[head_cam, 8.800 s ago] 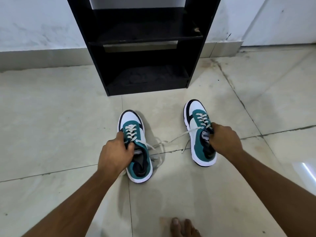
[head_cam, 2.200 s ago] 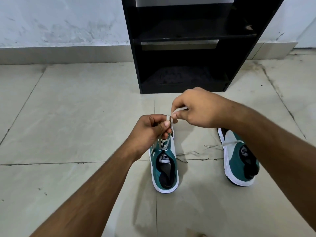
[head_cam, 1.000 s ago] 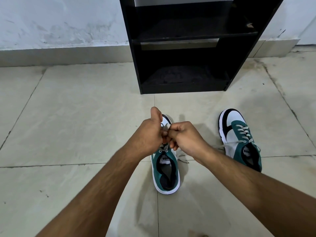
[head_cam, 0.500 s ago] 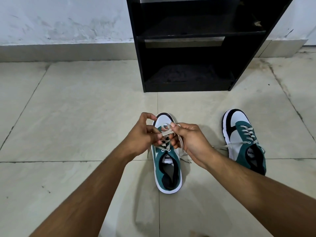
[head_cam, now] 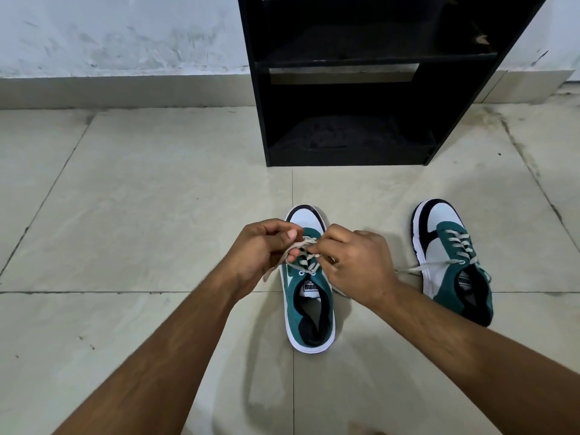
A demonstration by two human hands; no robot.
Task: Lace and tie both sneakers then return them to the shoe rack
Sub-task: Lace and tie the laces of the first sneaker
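Observation:
Two teal, white and black sneakers stand on the tiled floor, toes toward the black shoe rack [head_cam: 257, 89]. The left sneaker [head_cam: 309, 312] is in the middle, and both hands work over its lacing. My left hand [head_cam: 263, 249] pinches one strand of its cream lace [head_cam: 299, 246]; a loose end trails out below that hand. My right hand [head_cam: 354, 262] grips the other strand, fingertips almost touching the left hand's. The right sneaker [head_cam: 455, 262] stands apart to the right, laced, with a loose lace end lying on the floor to its left.
The rack's two shelves hold no shoes; the lower one [head_cam: 351, 142] opens at floor level just beyond the sneakers. A pale wall with a skirting strip [head_cam: 125, 92] runs behind. Bare tile lies to the left and right.
Over the last second my hands stayed on the left sneaker's lace, crossing and working the strands just above the eyelets. The right sneaker has not moved.

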